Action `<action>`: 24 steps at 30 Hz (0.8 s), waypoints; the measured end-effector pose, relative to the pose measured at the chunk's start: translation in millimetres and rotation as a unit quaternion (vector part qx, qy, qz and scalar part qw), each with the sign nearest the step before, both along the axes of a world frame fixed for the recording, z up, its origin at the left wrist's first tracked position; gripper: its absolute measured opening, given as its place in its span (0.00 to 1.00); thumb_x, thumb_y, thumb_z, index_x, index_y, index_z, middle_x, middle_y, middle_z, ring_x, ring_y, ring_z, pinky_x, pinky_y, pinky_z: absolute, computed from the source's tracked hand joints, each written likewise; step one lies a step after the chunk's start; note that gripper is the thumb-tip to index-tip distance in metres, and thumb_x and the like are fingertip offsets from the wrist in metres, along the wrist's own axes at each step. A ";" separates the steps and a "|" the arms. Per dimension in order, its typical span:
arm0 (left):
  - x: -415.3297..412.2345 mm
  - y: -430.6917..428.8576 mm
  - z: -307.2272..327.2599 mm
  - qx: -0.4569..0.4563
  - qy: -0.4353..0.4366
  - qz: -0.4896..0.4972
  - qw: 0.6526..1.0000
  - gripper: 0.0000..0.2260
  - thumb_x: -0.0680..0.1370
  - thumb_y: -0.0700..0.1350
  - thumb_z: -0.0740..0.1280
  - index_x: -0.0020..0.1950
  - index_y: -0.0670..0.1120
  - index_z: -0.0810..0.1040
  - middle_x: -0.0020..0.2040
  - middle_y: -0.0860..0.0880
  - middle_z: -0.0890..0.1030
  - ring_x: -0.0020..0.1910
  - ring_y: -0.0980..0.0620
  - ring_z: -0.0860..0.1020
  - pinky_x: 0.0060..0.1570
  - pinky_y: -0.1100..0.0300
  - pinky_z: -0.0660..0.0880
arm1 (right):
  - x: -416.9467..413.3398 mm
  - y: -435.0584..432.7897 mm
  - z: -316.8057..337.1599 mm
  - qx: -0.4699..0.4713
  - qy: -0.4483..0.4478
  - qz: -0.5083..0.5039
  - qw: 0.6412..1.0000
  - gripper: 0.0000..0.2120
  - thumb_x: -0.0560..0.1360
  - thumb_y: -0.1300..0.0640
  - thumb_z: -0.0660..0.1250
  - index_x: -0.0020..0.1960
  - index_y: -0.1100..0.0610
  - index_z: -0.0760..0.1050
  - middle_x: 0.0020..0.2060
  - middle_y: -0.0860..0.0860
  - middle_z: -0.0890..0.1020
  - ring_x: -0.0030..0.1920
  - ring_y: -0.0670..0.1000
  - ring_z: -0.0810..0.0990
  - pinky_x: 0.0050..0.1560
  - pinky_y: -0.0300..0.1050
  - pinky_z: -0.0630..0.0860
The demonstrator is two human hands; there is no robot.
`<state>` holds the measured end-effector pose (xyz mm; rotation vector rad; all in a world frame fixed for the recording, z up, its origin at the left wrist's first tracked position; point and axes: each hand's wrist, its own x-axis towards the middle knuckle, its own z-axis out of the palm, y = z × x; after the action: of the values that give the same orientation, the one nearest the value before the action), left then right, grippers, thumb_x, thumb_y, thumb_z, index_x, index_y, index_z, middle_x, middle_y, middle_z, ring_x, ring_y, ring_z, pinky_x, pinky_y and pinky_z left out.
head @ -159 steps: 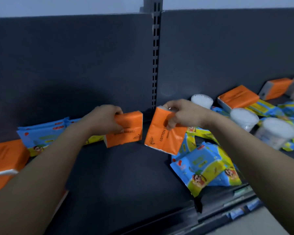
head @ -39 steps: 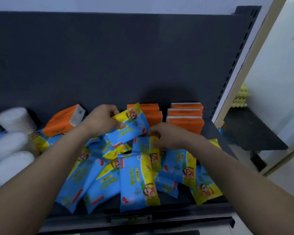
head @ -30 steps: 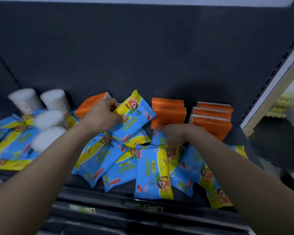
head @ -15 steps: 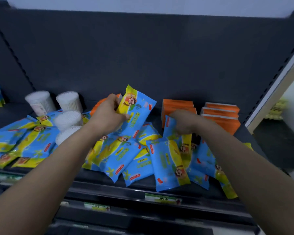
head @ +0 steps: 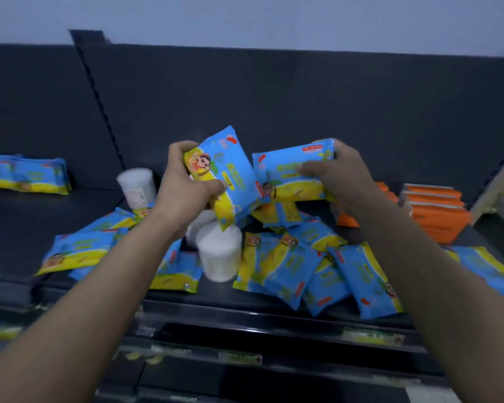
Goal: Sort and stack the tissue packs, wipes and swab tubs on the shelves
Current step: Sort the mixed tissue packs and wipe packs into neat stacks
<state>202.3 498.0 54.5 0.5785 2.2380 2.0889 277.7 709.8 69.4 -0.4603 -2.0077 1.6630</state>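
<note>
My left hand (head: 184,190) is wrapped round one wipes pack, the left pack (head: 233,173), with my thumb across its front and my fingers curled over the yellow edge. My right hand (head: 344,181) clamps a second, the right pack (head: 285,173), thumb on its face and fingers over the far end. Both packs are up off the shelf, their near corners all but touching between my hands. The left pack stands steep, its long axis leaning from top right to bottom left. The right pack lies nearly level, long axis side to side.

Below them the loose wipes (head: 288,266) sprawl across the shelf (head: 9,228), overlapping every which way. A swab tub (head: 218,251) stands right under the left pack, in among the wipes, and a second tub (head: 136,184) stands further back to the left. There may be another behind my left hand, but it is too blurred to say. The tissue packs (head: 437,210) are stacked at the far right, beyond my right hand.

What matters next, I reckon, is the wipes stack (head: 26,175). It lies flat well away to the left, past the slotted upright (head: 99,103), long axis side to side. My left hand is the nearer one, but its pack wants turning level before it goes on top. The right pack lies the matching way but has further to travel, across the tubs.
</note>
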 end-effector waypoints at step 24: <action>-107.2 -377.9 -42.2 0.161 -0.174 0.290 0.927 0.11 0.73 0.32 0.67 0.53 0.41 0.74 0.41 0.46 0.78 0.29 0.53 0.79 0.27 0.65 0.77 | -261.7 -362.2 -29.9 -0.112 -0.068 0.270 0.954 0.10 0.68 0.64 0.73 0.47 0.55 0.77 0.42 0.54 0.84 0.46 0.57 0.84 0.55 0.59 0.77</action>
<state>95.2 120.1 12.3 -0.5017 2.0295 2.5731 16.0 347.5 39.5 -0.0974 -2.1857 2.2564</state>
